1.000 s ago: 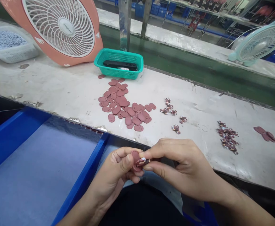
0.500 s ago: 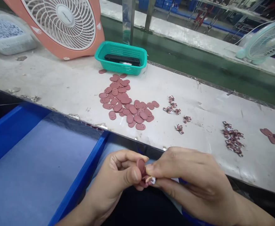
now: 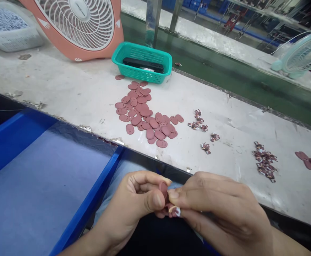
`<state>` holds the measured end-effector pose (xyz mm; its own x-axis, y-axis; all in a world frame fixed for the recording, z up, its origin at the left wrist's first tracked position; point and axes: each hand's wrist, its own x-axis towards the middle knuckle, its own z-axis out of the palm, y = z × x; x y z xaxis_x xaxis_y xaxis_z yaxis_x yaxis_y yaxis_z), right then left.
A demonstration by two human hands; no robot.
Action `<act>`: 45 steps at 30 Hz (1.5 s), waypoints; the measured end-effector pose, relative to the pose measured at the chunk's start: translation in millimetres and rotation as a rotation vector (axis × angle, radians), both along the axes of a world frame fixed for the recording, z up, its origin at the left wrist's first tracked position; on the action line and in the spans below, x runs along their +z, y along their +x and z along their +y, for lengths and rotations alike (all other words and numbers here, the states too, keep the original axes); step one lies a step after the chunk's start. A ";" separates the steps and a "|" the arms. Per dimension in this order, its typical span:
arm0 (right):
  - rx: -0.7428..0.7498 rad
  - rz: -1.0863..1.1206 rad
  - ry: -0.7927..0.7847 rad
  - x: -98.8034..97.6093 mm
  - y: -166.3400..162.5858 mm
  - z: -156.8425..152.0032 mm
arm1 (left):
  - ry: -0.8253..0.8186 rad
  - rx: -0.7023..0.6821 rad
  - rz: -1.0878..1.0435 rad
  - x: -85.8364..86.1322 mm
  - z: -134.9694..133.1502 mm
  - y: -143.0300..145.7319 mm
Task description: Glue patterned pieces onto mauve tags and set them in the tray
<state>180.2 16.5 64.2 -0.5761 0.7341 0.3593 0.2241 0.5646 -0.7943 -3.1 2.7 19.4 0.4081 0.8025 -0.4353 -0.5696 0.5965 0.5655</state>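
Snugly between the hands (image 3: 134, 201), reddish-brown oval disc (image 3: 163, 188), small figure (image 3: 174, 211).

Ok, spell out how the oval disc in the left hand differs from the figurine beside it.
Shape: the oval disc looks flat with a smooth outline; the figurine is lumpy and irregular.
Colour: the disc is plain reddish-brown; the figurine also shows white and pale orange.
Place: the disc is in the left hand, the figurine at the fingertips of the right hand.
Shared: both have reddish-brown and sit close together.
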 end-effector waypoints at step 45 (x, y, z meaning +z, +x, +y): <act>-0.062 -0.021 -0.155 0.3 -1.2 25.2 | -0.099 -0.105 -0.193 -22.6 10.2 -2.9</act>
